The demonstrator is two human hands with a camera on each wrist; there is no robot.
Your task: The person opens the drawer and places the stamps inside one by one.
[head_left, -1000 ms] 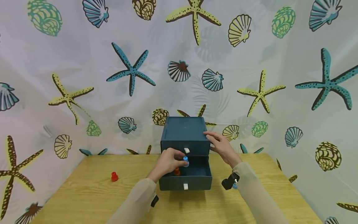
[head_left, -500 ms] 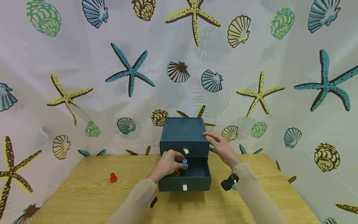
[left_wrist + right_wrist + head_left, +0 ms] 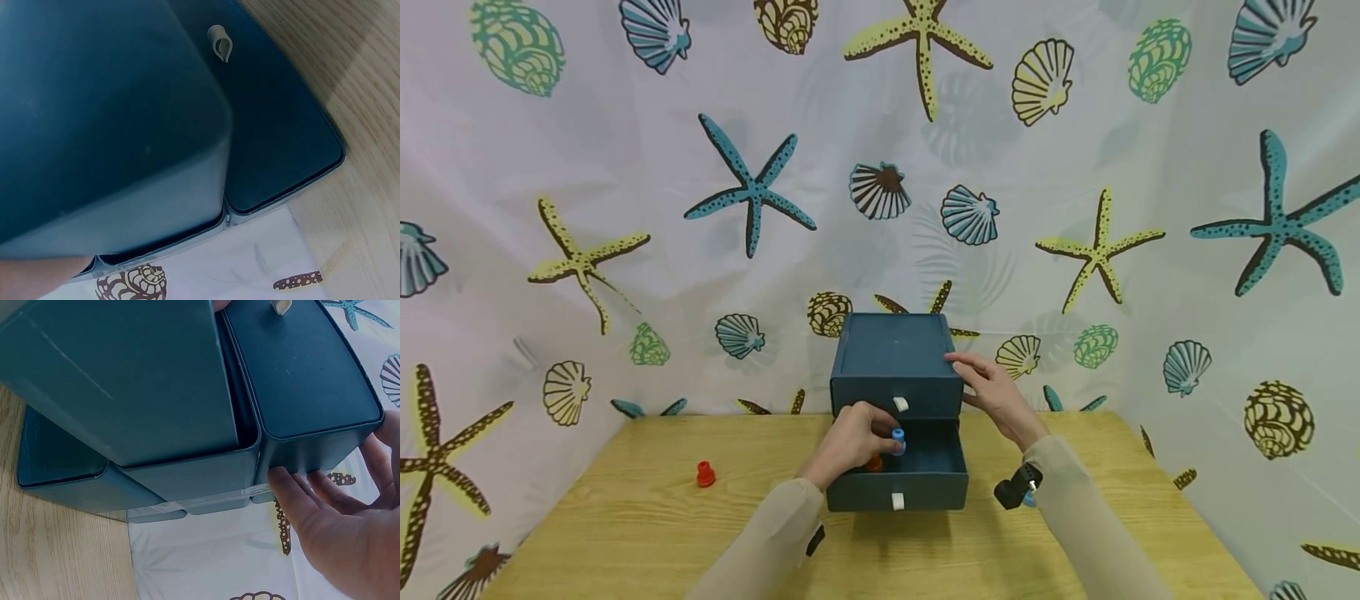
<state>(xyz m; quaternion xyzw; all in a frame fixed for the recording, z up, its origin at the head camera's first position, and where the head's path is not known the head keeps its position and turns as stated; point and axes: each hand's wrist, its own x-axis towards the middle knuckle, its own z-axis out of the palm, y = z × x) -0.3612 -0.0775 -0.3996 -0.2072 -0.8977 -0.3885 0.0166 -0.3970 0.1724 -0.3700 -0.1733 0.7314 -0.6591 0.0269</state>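
My L hand (image 3: 848,442) has a small light-blue stepped cylindrical peg (image 3: 898,446) pinched at thumb + finger, inside the open middle drawer (image 3: 932,493) of the dark-blue smooth three-tier cabinet (image 3: 895,343); can't tell if the peg's base touches the drawer floor. Just beside, under that hand, a small orange-red stepped peg (image 3: 874,463) sits in the same drawer, partly hidden. My R hand (image 3: 997,400) isn't gripping anything: fingers approx. straight, tips resting on the cabinet's R side, up by the top drawer (image 3: 865,390), which is closed. Drawer fronts w/ white loop tabs (image 3: 898,501). R wrist cam also shows a bottom drawer (image 3: 59,453), closed, under the open one. L wrist cam: mostly cabinet/drawer surfaces, pinch not visible there. A small bright-red stepped peg (image 3: 705,474) stands on the light wood table (image 3: 625,517), well L of the cabinet. A blue piece (image 3: 1029,500) is R of the cabinet, mostly hidden behind my R wrist's black camera (image 3: 1018,487); shape unclear. White shell-and-starfish-print curtain (image 3: 850,275) hangs behind the cabinet.
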